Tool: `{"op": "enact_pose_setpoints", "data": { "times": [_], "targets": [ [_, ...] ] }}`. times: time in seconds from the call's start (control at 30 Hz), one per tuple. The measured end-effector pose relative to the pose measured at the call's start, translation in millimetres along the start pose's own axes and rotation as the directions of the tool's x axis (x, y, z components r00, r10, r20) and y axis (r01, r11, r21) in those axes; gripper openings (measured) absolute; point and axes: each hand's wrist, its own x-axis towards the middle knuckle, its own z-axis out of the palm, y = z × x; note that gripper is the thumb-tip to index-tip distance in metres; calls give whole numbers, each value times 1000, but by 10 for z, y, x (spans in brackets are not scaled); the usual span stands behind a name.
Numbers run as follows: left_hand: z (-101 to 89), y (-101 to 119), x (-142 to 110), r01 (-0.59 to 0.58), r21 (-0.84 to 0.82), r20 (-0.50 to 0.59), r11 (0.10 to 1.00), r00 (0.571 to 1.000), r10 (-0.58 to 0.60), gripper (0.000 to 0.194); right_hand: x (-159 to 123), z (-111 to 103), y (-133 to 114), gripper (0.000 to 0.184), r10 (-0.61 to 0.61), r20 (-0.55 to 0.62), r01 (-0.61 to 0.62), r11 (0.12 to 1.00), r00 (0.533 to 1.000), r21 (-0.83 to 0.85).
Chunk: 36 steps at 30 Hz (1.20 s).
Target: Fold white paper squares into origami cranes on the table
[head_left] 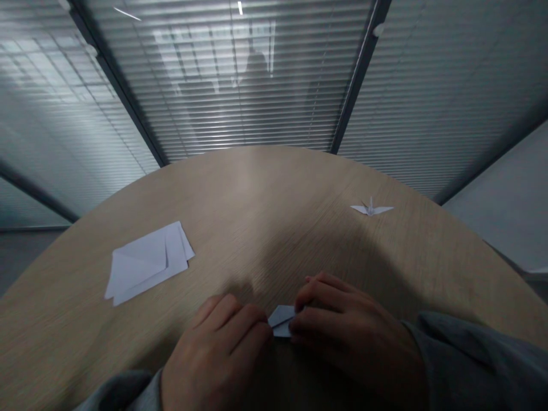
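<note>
In a room walled with glass partitions with slatted blinds (231,74), a person sits at a round surface (257,194) of pale wood grain, its far edge curving against the glass. Taking 12 o'clock as straight ahead of the person, a loose stack of folded white paper sheets (148,262) lies at about 10 o'clock from the hands. A finished paper crane (371,208) sits at about 1 o'clock, well apart from the stack, its wings spread side to side.

Near the edge, grey sleeves (466,359) run down to both hands. The left hand (216,354) and right hand (351,331) are curled closed, pinching a small folded paper piece (281,321) between them. It lies flat on the surface, its long axis running roughly side to side, one corner pointing toward 9 o'clock and the other end hidden beneath the right fingers.
</note>
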Motion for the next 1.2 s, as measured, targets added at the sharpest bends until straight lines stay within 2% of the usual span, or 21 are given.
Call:
{"op": "enact_pose_setpoints", "data": {
  "times": [0.27, 0.37, 0.5, 0.8, 0.9, 1.03, 1.2],
  "targets": [
    [-12, 12, -4, 47, -44, 8, 998, 999, -47, 17, 10, -8, -25, 14, 147, 55, -150, 987, 988, 55],
    [-16, 14, 9, 56, -53, 34, 997, 998, -54, 15, 9, -20, -36, 12, 128, 38, -129, 991, 991, 24],
    [-18, 12, 23, 60, -32, 18, 998, 998, -60, 16, -2, -15, -45, 7, 75, 4, -75, 997, 997, -27],
    [-1, 14, 36, 124, -80, 18, 989, 992, -123, 18, 7, 5, -80, 7, 119, -35, -120, 992, 992, -49],
    [9, 11, 37, 159, -97, 24, 982, 987, -158, 17, 15, 13, -119, 9, 207, -59, -209, 978, 977, -23],
    [14, 2, 31, 239, -81, 66, 968, 970, -234, 12, 24, 39, -171, 15, 382, -70, -378, 924, 922, 60],
    [28, 12, 34, 293, -73, 104, 953, 953, -285, 10, 24, 75, -194, 15, 454, -40, -451, 890, 890, 72]
  ]
}}
